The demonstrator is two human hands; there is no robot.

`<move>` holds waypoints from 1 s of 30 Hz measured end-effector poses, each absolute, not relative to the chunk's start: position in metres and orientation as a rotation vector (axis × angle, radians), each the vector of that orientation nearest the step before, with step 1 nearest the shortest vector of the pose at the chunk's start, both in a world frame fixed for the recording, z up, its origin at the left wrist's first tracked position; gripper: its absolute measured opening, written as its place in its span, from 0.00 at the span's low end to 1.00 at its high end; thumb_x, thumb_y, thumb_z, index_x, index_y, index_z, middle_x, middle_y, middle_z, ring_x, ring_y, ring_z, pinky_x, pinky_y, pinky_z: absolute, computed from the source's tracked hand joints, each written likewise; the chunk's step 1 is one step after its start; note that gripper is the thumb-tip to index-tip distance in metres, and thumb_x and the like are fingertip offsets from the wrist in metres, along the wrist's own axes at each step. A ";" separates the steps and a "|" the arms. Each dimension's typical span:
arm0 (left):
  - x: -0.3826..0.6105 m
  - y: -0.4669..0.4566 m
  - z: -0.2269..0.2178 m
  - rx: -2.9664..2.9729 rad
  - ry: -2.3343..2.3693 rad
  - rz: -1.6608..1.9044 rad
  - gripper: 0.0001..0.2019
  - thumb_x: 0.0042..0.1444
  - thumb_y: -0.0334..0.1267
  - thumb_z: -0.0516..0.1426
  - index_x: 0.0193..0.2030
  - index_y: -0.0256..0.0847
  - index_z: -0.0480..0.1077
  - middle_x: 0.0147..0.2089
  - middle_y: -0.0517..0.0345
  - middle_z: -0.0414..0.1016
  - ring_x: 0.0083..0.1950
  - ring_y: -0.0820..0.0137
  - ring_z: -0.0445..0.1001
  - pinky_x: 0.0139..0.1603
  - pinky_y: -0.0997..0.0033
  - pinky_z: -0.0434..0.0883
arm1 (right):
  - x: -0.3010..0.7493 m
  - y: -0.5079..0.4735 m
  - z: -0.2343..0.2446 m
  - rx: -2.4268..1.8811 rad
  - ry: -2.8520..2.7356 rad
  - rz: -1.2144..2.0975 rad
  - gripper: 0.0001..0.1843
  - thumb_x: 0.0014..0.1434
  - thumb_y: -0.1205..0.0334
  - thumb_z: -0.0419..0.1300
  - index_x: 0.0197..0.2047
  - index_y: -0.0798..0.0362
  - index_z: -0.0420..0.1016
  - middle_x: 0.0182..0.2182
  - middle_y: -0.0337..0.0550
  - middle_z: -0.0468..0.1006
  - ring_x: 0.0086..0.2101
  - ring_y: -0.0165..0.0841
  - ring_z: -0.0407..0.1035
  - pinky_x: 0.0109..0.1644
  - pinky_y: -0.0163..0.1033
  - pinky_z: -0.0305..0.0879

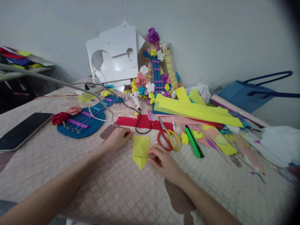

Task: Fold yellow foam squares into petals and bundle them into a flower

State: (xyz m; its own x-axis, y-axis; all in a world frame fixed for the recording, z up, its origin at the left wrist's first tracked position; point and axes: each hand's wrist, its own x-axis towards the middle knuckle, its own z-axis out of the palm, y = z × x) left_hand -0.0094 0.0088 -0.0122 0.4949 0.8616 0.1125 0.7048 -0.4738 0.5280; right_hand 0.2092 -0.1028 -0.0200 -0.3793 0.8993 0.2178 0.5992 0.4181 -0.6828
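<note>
A small yellow paper piece (140,147), folded to a point at its near end, lies on the quilted table cover. My left hand (117,139) rests at its upper left corner with the fingers curled, their tips touching the paper's edge. My right hand (162,162) pinches the paper's lower right edge between thumb and fingers. Red-and-yellow-handled scissors (168,137) lie just right of the paper, and a green utility knife (194,141) lies beyond them.
A red paper strip (131,121) crossed by a black cable lies behind the paper. Yellow and pink sheets (197,109) pile up at the right. A blue felt guitar (82,120) and a phone (22,129) sit at the left; flower-decorated guitars (156,73) lean on the wall.
</note>
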 end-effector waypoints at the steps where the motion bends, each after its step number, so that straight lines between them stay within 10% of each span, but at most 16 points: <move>1: -0.009 0.008 -0.012 2.329 1.302 0.514 0.19 0.58 0.44 0.47 0.20 0.37 0.61 0.18 0.61 0.63 0.21 0.76 0.59 0.24 0.73 0.50 | 0.209 -0.103 -0.020 -1.260 -2.105 0.687 0.09 0.56 0.72 0.56 0.41 0.53 0.68 0.40 0.44 0.68 0.35 0.30 0.65 0.39 0.35 0.64; 30: -0.011 0.011 -0.016 2.324 1.316 0.481 0.19 0.59 0.44 0.47 0.21 0.37 0.62 0.19 0.61 0.65 0.21 0.75 0.61 0.24 0.74 0.51 | 0.209 -0.105 -0.018 -1.283 -2.119 0.714 0.08 0.57 0.72 0.55 0.40 0.53 0.68 0.38 0.43 0.68 0.34 0.30 0.64 0.39 0.36 0.63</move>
State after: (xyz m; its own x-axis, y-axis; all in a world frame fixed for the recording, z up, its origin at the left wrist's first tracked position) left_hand -0.0107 0.0114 -0.0157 0.4906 0.8669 0.0889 0.7197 -0.4606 0.5195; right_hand 0.2091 -0.1046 -0.0178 -0.3880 0.9029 0.1848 0.6070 0.4012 -0.6859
